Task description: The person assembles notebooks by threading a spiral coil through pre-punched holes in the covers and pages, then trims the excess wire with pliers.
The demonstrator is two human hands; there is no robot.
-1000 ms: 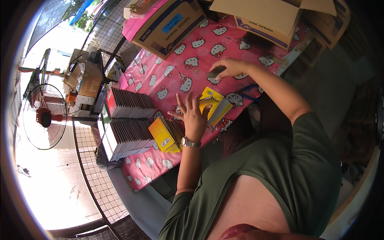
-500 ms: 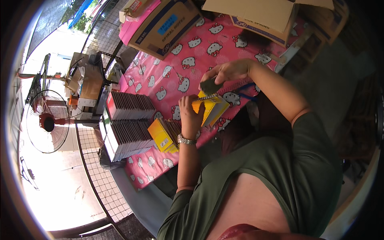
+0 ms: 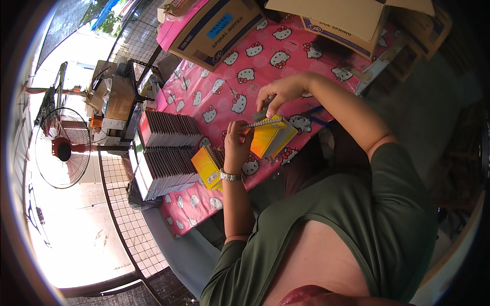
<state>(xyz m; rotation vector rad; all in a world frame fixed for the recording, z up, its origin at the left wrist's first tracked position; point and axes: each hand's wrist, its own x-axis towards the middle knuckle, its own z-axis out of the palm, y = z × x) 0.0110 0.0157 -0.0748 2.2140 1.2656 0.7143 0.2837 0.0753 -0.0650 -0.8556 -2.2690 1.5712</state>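
A yellow and orange spiral notebook (image 3: 271,137) is held just above a table covered in a pink cartoon-cat cloth (image 3: 224,94). My left hand (image 3: 237,143), with a wristwatch, grips the notebook's left end. My right hand (image 3: 278,94) pinches a small dark tool (image 3: 263,111) against the wire spiral along the notebook's top edge. More yellow notebooks (image 3: 208,166) lie stacked on the cloth just left of my left wrist.
Two long rows of upright dark notebooks (image 3: 166,153) fill the table's left end. Cardboard boxes (image 3: 214,28) stand at the far edge. A standing fan (image 3: 61,148) and cluttered shelf sit to the left, beyond a wire grid. A tiled floor lies below.
My left hand went from flat beside the notebook to gripping its left end and lifting it. My right hand came in from farther out and now holds a tool at the spiral.
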